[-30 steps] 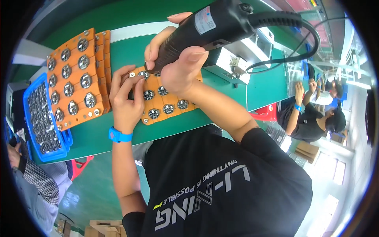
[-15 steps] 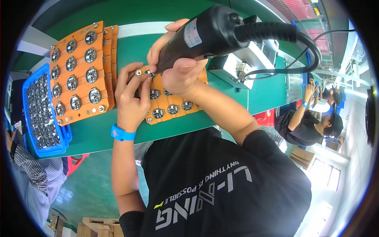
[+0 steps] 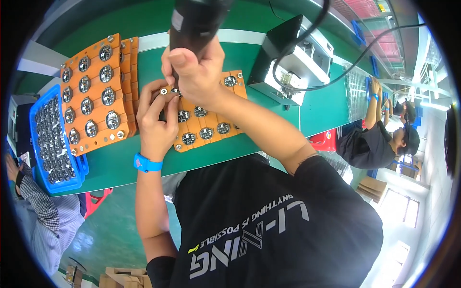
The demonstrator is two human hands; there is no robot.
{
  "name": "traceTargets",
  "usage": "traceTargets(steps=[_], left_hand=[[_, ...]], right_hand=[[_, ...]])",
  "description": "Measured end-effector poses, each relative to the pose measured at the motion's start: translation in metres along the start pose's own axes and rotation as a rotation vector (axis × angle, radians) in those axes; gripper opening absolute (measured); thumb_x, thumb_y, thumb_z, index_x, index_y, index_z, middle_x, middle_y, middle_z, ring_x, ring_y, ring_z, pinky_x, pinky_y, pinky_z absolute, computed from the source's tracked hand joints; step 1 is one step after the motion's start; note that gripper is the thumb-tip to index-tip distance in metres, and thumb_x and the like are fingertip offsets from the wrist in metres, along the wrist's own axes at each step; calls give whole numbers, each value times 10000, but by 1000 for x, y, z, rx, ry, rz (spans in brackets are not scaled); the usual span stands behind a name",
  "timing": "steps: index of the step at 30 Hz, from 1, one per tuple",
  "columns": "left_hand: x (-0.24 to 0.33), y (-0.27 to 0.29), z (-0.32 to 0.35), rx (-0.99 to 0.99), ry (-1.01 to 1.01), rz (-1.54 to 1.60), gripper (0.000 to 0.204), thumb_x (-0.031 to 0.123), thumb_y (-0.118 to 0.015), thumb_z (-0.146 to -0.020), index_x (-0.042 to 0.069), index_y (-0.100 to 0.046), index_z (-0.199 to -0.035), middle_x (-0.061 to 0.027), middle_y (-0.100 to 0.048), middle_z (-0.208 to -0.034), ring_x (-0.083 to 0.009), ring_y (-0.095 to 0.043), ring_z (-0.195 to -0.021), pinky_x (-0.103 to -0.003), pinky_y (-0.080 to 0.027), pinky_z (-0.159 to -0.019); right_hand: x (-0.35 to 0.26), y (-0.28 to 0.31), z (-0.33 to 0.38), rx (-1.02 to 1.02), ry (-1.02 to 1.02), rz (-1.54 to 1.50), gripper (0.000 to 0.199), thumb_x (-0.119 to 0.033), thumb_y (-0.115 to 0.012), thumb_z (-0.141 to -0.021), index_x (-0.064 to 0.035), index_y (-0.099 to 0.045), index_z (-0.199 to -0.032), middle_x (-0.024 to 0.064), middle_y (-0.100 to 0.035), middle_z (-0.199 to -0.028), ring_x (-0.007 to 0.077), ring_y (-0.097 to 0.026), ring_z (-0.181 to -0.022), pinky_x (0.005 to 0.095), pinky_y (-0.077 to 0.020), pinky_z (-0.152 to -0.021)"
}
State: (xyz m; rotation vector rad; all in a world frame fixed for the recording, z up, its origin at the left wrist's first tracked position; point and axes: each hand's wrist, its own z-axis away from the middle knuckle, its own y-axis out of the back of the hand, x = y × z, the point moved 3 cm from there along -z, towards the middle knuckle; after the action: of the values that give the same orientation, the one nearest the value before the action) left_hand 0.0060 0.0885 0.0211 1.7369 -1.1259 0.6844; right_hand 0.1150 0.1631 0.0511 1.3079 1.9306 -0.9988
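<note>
My right hand [image 3: 197,72] grips a black electric screwdriver [image 3: 199,24], held nearly upright. Its tip points down at the far left corner of an orange fixture plate [image 3: 213,120]. Round circuit boards [image 3: 206,133] sit in the plate's recesses. At that same corner the fingers of my left hand [image 3: 156,117] are bent and pinched beside the tip, next to a metal post [image 3: 163,90]. Whatever is between those fingertips is too small and covered to name. My right hand and forearm hide part of the plate.
A stack of orange plates [image 3: 99,115] filled with round boards stands at left, beside a blue tray [image 3: 67,186] heaped with more boards. Right of my plate is a metal machine [image 3: 263,91]; a black cable [image 3: 307,89] loops over it. Co-workers sit at right [image 3: 367,146] and left [image 3: 41,209].
The screwdriver has swung from leaning right to nearly upright, and my right hand has turned with it. The plate and my left hand have shifted slightly left.
</note>
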Motion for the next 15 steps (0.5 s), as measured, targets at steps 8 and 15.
traceTargets(steps=[8,15], left_hand=[[11,-12,-4,-16,-44,-47,80,-56,-633,-826,-55,-650,-904,-156,-603,-1089,-307,-627,-941,-355,-513,-778],[21,-27,-10,-52,-15,-115,93,24,-616,-883,-31,-665,-939,-163,-596,-1151,-313,-595,-1056,-398,-481,-901]], right_hand=[[-13,10,-8,-28,-74,-17,567,-381,-689,-897,-13,-395,-1213,30,-532,-739,75,-497,-512,211,-414,-432],[-133,81,-1,129,-11,244,918,-772,-464,-811,11,-344,-1275,58,-522,-610,107,-496,-463,231,-406,-425]])
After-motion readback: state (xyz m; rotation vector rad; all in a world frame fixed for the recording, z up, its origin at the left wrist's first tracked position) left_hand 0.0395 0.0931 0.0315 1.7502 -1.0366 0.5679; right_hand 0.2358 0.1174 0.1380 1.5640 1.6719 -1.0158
